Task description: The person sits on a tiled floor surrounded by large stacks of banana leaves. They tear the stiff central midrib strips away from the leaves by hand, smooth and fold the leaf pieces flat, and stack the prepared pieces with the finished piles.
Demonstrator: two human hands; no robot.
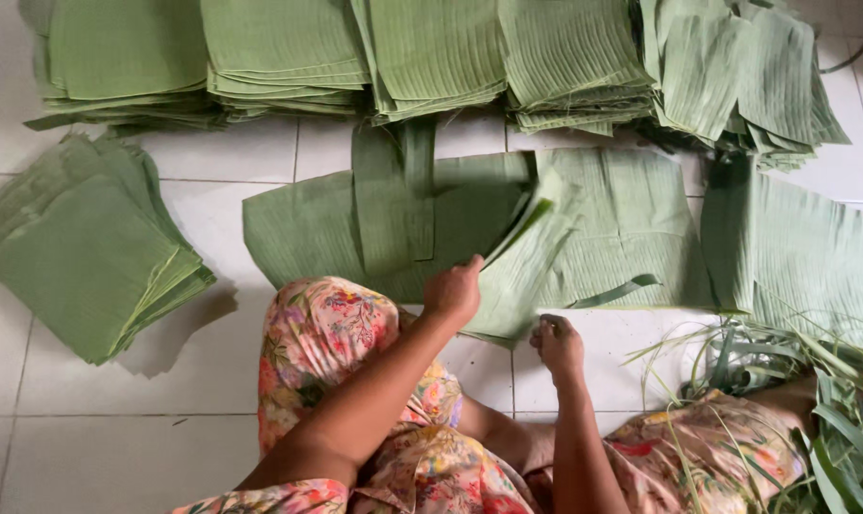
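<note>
— Left hand (pixel 453 291)?
— Raised over the floral knee (pixel 327 328), fingers curled around the near edge of a folded leaf (pixel 519 271). Gripping it, thumb side up.
— And the leaf itself?
— Lifted off the floor, tilted, running up and to the right from that hand. Upper corner peeling open above the flat sheets (pixel 622 224). Lower edge hanging down between the two hands.
— Right hand (pixel 557 345)?
— Lower, just right of the leaf's bottom corner. Clenched loosely, knuckles up. Touching the corner or merely beside it, cannot tell.
— Anything pinched in it?
— Hard to tell; too small to make out. Possibly a thin strip, not clear.
— Under the leaf?
— Wide sheets spread flat on the tiles (pixel 117 447), overlapping, with a narrow strip (pixel 417 181) lying upright across the left one. A loose sliver (pixel 620 290) just right of the held leaf.
— Further out?
— A row of neat stacks (pixel 431 52) along the top, well apart from both hands. One more stack (pixel 84 252) at far left, turned diamond-wise, beside the knee but not touching.
— On the right side?
— A tangle of trimmings (pixel 793 381), ribs and shreds, near the right forearm and spilling over the other knee.
</note>
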